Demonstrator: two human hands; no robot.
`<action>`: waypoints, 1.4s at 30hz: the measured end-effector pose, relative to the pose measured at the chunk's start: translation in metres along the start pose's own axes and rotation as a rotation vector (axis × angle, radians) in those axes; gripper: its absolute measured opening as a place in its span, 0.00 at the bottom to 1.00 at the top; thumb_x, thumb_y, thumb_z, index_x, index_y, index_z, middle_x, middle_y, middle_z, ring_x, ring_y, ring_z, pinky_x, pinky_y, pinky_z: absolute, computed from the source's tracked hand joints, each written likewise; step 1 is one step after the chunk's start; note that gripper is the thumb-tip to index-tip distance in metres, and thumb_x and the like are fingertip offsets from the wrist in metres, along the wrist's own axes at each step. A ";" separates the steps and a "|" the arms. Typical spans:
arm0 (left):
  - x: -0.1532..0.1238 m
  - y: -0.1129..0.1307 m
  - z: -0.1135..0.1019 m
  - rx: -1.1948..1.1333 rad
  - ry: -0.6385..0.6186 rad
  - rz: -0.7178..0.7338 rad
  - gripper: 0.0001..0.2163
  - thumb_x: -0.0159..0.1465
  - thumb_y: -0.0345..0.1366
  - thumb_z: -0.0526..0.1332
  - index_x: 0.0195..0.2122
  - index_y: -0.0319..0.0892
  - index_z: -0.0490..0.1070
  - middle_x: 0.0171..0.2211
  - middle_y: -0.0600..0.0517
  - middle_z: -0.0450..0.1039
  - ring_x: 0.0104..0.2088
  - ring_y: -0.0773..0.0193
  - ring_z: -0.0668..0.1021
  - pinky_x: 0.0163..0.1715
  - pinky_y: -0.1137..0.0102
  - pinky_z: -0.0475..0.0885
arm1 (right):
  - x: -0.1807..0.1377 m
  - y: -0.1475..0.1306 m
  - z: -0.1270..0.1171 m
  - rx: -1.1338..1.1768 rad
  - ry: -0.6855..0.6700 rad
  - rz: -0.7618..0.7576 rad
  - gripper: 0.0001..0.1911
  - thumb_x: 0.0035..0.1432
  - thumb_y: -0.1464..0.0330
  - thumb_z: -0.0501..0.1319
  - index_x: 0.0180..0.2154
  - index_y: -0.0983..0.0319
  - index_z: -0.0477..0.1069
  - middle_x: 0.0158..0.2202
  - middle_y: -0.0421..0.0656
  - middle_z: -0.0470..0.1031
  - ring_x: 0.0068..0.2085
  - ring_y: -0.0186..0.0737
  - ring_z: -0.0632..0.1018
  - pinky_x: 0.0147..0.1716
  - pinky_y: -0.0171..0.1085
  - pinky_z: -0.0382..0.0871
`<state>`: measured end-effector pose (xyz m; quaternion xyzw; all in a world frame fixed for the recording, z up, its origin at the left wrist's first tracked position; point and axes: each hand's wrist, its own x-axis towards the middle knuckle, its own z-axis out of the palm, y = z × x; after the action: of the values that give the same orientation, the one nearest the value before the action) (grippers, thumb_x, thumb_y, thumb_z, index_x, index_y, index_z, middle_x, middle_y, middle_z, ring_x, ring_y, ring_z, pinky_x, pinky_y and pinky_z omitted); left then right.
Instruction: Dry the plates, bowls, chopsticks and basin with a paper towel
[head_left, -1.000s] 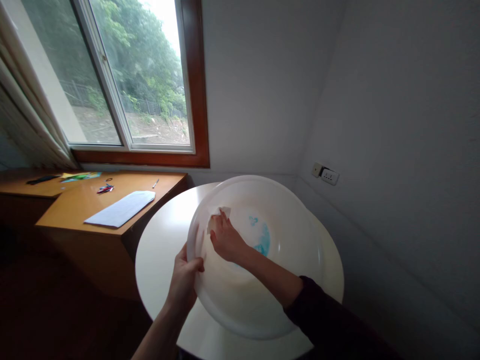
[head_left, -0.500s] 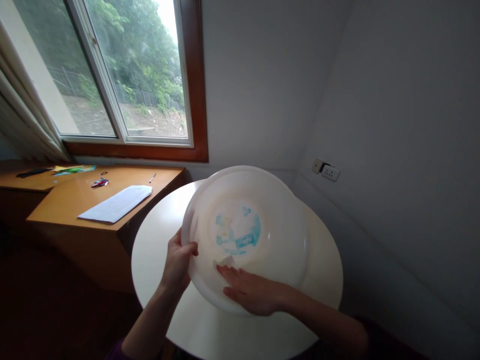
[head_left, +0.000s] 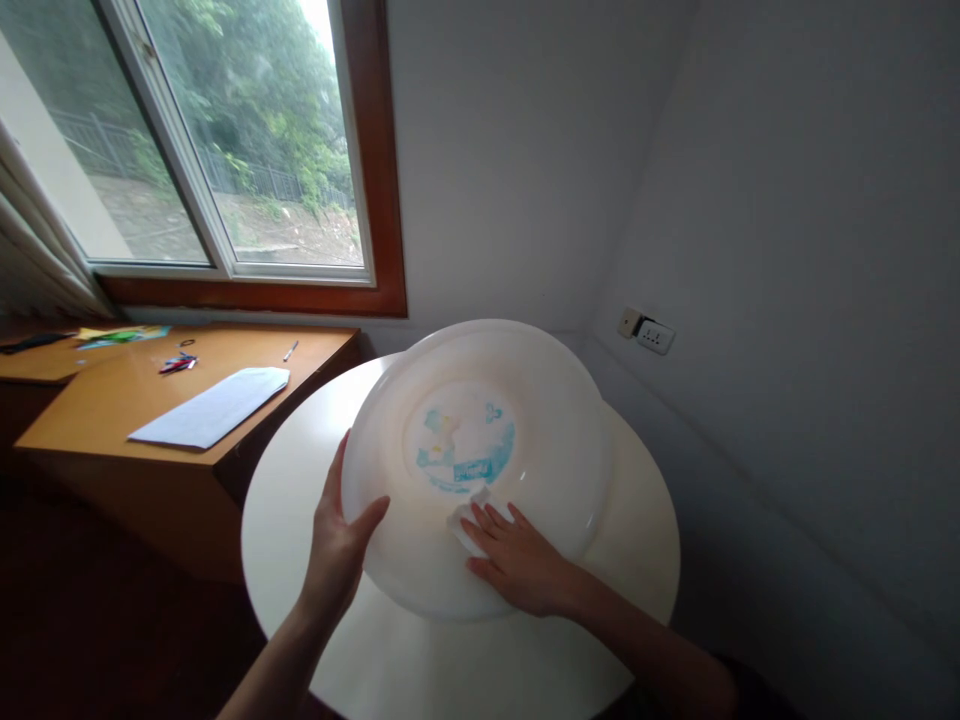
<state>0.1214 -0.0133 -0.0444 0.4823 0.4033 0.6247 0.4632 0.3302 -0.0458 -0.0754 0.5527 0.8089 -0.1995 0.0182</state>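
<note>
Biggest thing in here is the window (head_left: 225, 150), up at 10 o'clock, with a brown wooden frame and green trees outside. Under it, over at 9 o'clock, there's a wooden desk (head_left: 90, 420). Right next to that, pretty much dead centre and low, is a round white table (head_left: 292, 500).

On the table sits a big white basin (head_left: 555, 440), tipped up so its open side faces the person. It has a smudgy blue print (head_left: 469, 450) in the middle of its bottom.

A long white envelope (head_left: 210, 405) lies flat on the desk at 9 o'clock from the basin.

The left hand (head_left: 337, 545) is clamped on the basin's rim at about 8 o'clock. Its thumb is hooked over onto the inside and its fingers run along the outside.

The right hand (head_left: 521, 565) is inside the basin at 6 o'clock. It's flat with the fingers stretched out, not curled round anything, and it's pressing down on a small white wipe (head_left: 466, 522). The wipe pokes out past the fingertips, just below the blue print.

Small stuff: a white wall socket (head_left: 649, 333) at 3 o'clock on the right wall, and a pen (head_left: 290, 350) near the desk's far edge.
</note>
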 end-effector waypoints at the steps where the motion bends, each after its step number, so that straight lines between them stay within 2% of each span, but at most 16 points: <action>1: -0.006 -0.010 -0.001 0.020 0.026 -0.020 0.35 0.49 0.36 0.66 0.59 0.49 0.57 0.51 0.48 0.68 0.47 0.53 0.73 0.44 0.63 0.71 | 0.004 -0.002 0.003 0.013 0.023 -0.002 0.30 0.64 0.57 0.41 0.63 0.64 0.46 0.65 0.51 0.41 0.65 0.50 0.46 0.60 0.53 0.37; 6: -0.025 -0.044 0.004 0.092 0.137 -0.135 0.28 0.52 0.35 0.63 0.55 0.37 0.63 0.39 0.45 0.75 0.38 0.55 0.77 0.38 0.62 0.73 | 0.024 -0.009 0.016 0.099 0.103 -0.071 0.29 0.65 0.58 0.39 0.64 0.63 0.41 0.65 0.48 0.39 0.65 0.45 0.44 0.61 0.51 0.37; 10: -0.006 -0.021 0.005 0.081 0.114 -0.079 0.24 0.50 0.32 0.60 0.51 0.36 0.66 0.32 0.49 0.74 0.32 0.58 0.77 0.31 0.65 0.73 | 0.028 0.002 0.016 0.007 0.147 -0.067 0.28 0.65 0.58 0.39 0.63 0.62 0.45 0.64 0.49 0.45 0.64 0.45 0.50 0.60 0.52 0.40; 14: 0.016 0.007 -0.002 0.170 0.020 0.006 0.26 0.47 0.33 0.62 0.50 0.38 0.67 0.39 0.47 0.73 0.39 0.54 0.76 0.37 0.63 0.73 | 0.024 0.028 0.016 -0.195 0.300 0.118 0.25 0.64 0.64 0.42 0.59 0.66 0.56 0.61 0.54 0.55 0.63 0.48 0.55 0.61 0.53 0.36; 18: -0.002 -0.006 0.002 0.148 0.058 0.063 0.28 0.50 0.38 0.64 0.53 0.42 0.62 0.48 0.46 0.69 0.47 0.53 0.72 0.45 0.60 0.70 | 0.026 0.026 0.022 -0.169 0.335 0.146 0.26 0.64 0.64 0.41 0.59 0.69 0.56 0.62 0.56 0.53 0.63 0.49 0.54 0.61 0.53 0.38; 20: -0.019 -0.022 0.008 0.232 0.140 0.014 0.25 0.48 0.37 0.66 0.48 0.41 0.65 0.43 0.47 0.72 0.44 0.54 0.74 0.44 0.61 0.71 | 0.030 0.012 0.025 -0.085 0.307 0.135 0.27 0.65 0.62 0.38 0.60 0.69 0.54 0.62 0.56 0.52 0.63 0.49 0.53 0.61 0.53 0.39; 22: -0.031 -0.034 0.012 0.274 0.009 -0.090 0.16 0.48 0.37 0.64 0.37 0.38 0.70 0.33 0.47 0.75 0.38 0.53 0.76 0.40 0.61 0.72 | 0.033 -0.002 0.025 0.009 0.265 0.096 0.28 0.65 0.60 0.36 0.61 0.67 0.52 0.63 0.54 0.50 0.64 0.47 0.51 0.61 0.52 0.39; 24: -0.030 -0.037 0.010 0.312 -0.021 -0.135 0.10 0.46 0.38 0.63 0.28 0.38 0.71 0.26 0.48 0.75 0.30 0.54 0.77 0.32 0.63 0.73 | 0.033 -0.010 0.022 0.076 0.216 0.019 0.29 0.65 0.59 0.35 0.62 0.66 0.48 0.64 0.51 0.48 0.64 0.45 0.50 0.61 0.51 0.41; 26: -0.017 -0.028 0.003 0.399 0.070 -0.085 0.08 0.42 0.37 0.63 0.21 0.39 0.68 0.19 0.51 0.71 0.22 0.59 0.73 0.21 0.67 0.69 | 0.031 -0.008 0.017 0.076 0.165 -0.057 0.29 0.65 0.59 0.36 0.62 0.65 0.47 0.64 0.50 0.47 0.64 0.44 0.50 0.61 0.51 0.42; 28: 0.002 -0.010 -0.008 0.463 0.126 0.015 0.06 0.44 0.36 0.61 0.20 0.40 0.66 0.15 0.55 0.66 0.18 0.65 0.67 0.16 0.72 0.63 | 0.028 0.003 0.013 0.001 0.151 -0.072 0.27 0.65 0.61 0.38 0.62 0.66 0.49 0.64 0.52 0.49 0.64 0.45 0.51 0.61 0.51 0.41; 30: 0.020 0.008 -0.017 0.527 0.145 0.130 0.06 0.45 0.34 0.61 0.18 0.41 0.64 0.14 0.59 0.60 0.17 0.70 0.63 0.15 0.75 0.58 | 0.026 0.015 0.012 -0.097 0.185 -0.024 0.26 0.65 0.64 0.40 0.60 0.68 0.53 0.63 0.53 0.51 0.64 0.46 0.52 0.61 0.51 0.39; 32: 0.028 0.018 -0.021 0.540 0.109 0.200 0.05 0.46 0.33 0.61 0.21 0.41 0.64 0.15 0.59 0.59 0.18 0.70 0.63 0.16 0.76 0.58 | 0.027 0.022 0.015 -0.149 0.230 0.019 0.25 0.65 0.65 0.41 0.59 0.70 0.55 0.62 0.55 0.52 0.64 0.46 0.52 0.62 0.49 0.38; 34: 0.024 0.017 -0.018 0.521 0.166 0.234 0.07 0.48 0.35 0.62 0.22 0.42 0.63 0.17 0.59 0.60 0.19 0.70 0.63 0.16 0.76 0.58 | 0.031 0.021 0.020 -0.138 0.249 0.036 0.26 0.65 0.65 0.41 0.59 0.70 0.55 0.62 0.55 0.52 0.64 0.47 0.52 0.62 0.49 0.38; 38: -0.009 -0.015 -0.003 0.418 0.238 0.042 0.13 0.47 0.42 0.63 0.29 0.40 0.66 0.23 0.54 0.70 0.24 0.64 0.71 0.22 0.71 0.67 | 0.039 0.001 0.028 -0.010 0.229 0.018 0.27 0.65 0.64 0.38 0.61 0.71 0.51 0.63 0.55 0.49 0.64 0.47 0.50 0.61 0.50 0.40; 40: -0.022 -0.028 0.002 0.395 0.178 -0.082 0.14 0.45 0.44 0.63 0.26 0.38 0.68 0.23 0.50 0.72 0.25 0.60 0.73 0.24 0.68 0.69 | 0.040 -0.010 0.027 0.063 0.203 -0.026 0.28 0.65 0.62 0.36 0.62 0.70 0.48 0.64 0.53 0.46 0.64 0.45 0.49 0.61 0.49 0.42; 42: -0.025 -0.029 0.001 0.440 0.207 -0.096 0.13 0.46 0.45 0.62 0.23 0.39 0.67 0.19 0.51 0.69 0.22 0.62 0.71 0.21 0.69 0.67 | 0.037 -0.015 0.024 0.095 0.173 -0.087 0.29 0.65 0.61 0.36 0.62 0.68 0.46 0.64 0.52 0.46 0.64 0.43 0.49 0.61 0.47 0.42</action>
<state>0.1301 -0.0298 -0.0779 0.4851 0.5975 0.5452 0.3324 0.2980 -0.0260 -0.1023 0.5323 0.8205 -0.1897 -0.0867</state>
